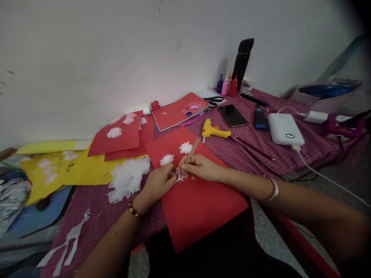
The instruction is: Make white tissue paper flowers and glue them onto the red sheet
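Observation:
A red paper sheet (pixel 203 208) lies at the table's front edge, part of it overhanging my lap. Two white paper flowers, one on the left (pixel 167 160) and one on the right (pixel 185 147), sit on its upper part. A third white flower with dark marks (pixel 180 177) is partly hidden under my fingers. My right hand (pixel 199 166) is closed around a flat tan wooden stick (pixel 193 150), tilted with its upper end away from me. My left hand (pixel 160 181) pinches at the third flower's edge, its fingertips close to those of my right hand.
White tissue-like pieces (pixel 129 179) lie left of the sheet, near yellow papers (pixel 87 168) and red sheets with flowers (pixel 118 133). A yellow glue gun (pixel 214 130), phone (pixel 232 115), red pencil (pixel 256 148), scissors (pixel 213 101), paint bottles (pixel 225 86) and white power bank (pixel 285 128) stand or lie behind and right.

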Action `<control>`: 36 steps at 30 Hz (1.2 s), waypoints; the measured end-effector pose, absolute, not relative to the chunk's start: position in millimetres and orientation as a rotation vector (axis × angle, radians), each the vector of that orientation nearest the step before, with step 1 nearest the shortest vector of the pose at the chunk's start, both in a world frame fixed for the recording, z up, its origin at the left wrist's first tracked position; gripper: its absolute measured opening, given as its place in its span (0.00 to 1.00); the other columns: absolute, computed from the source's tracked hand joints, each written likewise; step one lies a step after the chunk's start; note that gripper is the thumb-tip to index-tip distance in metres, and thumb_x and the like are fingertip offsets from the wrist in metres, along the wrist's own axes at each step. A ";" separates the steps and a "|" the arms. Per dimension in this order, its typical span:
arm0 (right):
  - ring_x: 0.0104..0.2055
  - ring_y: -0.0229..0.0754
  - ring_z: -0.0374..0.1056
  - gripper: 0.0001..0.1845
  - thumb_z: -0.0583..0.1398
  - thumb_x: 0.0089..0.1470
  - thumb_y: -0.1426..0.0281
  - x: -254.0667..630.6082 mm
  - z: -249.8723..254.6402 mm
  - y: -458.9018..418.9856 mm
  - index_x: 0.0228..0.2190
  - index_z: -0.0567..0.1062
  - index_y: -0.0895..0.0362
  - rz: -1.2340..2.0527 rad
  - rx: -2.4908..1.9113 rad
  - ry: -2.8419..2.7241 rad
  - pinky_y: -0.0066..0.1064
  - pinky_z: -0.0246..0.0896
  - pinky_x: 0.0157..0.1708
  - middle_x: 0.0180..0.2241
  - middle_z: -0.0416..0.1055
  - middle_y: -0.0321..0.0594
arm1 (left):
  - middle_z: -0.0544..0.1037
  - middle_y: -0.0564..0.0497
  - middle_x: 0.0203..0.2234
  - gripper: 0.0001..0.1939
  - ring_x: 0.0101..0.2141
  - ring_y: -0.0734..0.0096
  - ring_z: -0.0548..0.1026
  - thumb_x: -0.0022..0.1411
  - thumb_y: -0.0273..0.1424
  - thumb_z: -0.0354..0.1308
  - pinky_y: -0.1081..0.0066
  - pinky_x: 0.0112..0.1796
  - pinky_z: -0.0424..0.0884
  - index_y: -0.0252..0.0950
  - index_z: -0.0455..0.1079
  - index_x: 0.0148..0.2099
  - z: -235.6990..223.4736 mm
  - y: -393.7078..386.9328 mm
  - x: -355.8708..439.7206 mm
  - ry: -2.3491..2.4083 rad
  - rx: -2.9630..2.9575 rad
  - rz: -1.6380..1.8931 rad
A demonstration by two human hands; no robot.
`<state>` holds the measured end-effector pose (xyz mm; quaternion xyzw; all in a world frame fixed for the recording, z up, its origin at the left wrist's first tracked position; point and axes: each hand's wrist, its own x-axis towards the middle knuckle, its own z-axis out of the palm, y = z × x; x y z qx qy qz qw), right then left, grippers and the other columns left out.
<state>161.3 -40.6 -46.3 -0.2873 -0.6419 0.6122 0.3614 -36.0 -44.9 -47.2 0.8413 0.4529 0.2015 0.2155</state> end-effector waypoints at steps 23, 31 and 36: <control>0.25 0.34 0.60 0.08 0.51 0.56 0.74 158.5 -41.7 -47.9 0.29 0.68 0.60 1.135 -0.879 -2.137 0.26 0.54 0.28 0.22 0.64 0.34 | 0.71 0.54 0.23 0.11 0.24 0.72 0.68 0.62 0.38 0.48 0.74 0.24 0.54 0.37 0.61 0.32 -42.8 -44.6 -36.0 1.356 2.448 0.312; 0.25 0.33 0.60 0.08 0.50 0.57 0.74 155.9 -42.1 -50.7 0.28 0.67 0.59 1.033 -0.907 -2.225 0.26 0.54 0.28 0.22 0.64 0.34 | 0.72 0.54 0.23 0.07 0.23 0.73 0.67 0.61 0.34 0.49 0.73 0.24 0.54 0.37 0.63 0.33 -46.7 -42.7 -37.6 1.333 2.467 0.327; 0.23 0.33 0.61 0.08 0.51 0.57 0.71 155.5 -49.4 -50.2 0.27 0.67 0.59 1.188 -0.874 -2.092 0.26 0.56 0.26 0.22 0.64 0.34 | 0.72 0.54 0.24 0.06 0.24 0.73 0.68 0.61 0.33 0.49 0.73 0.25 0.55 0.38 0.64 0.33 -45.1 -43.7 -37.7 1.320 2.452 0.339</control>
